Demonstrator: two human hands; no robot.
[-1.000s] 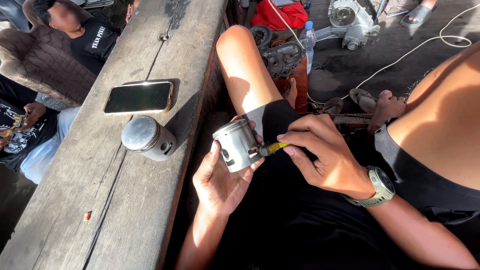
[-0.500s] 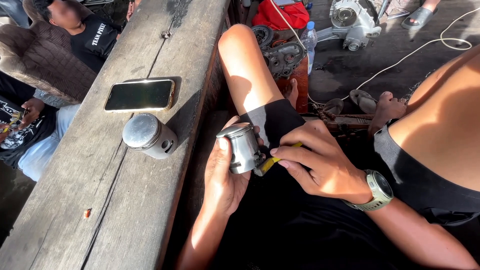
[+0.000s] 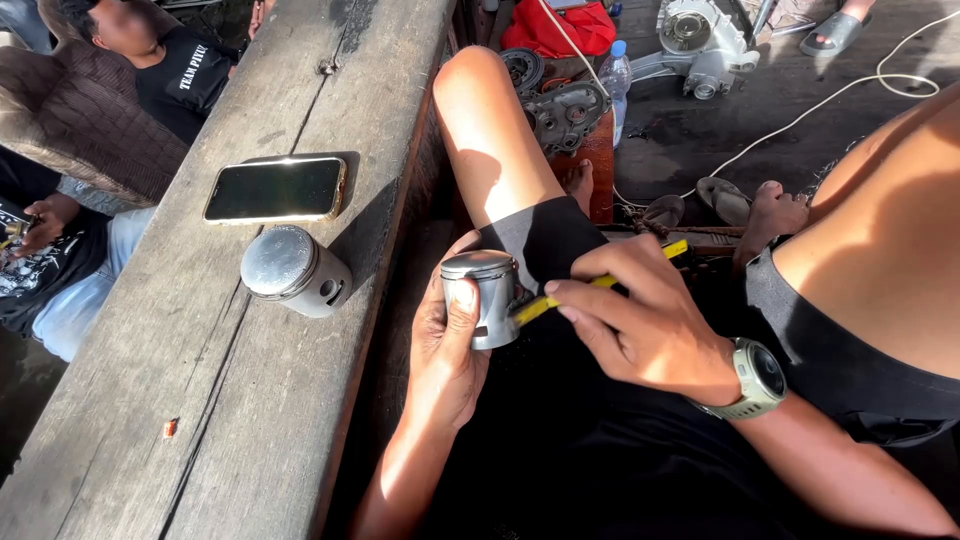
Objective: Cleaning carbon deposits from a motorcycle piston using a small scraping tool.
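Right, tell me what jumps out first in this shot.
The eye goes to the piston at centre, gripped in the left hand over the lap, while the right hand puts a yellow tool to its side. A second piston lies on the wooden bench at left, just below a phone lying flat. Engine parts sit on the floor at top right.

Left of the left hand runs a weathered wooden bench — a silver piston nearest on its side, a dark phone just beyond — tiny orange scrap nearer.
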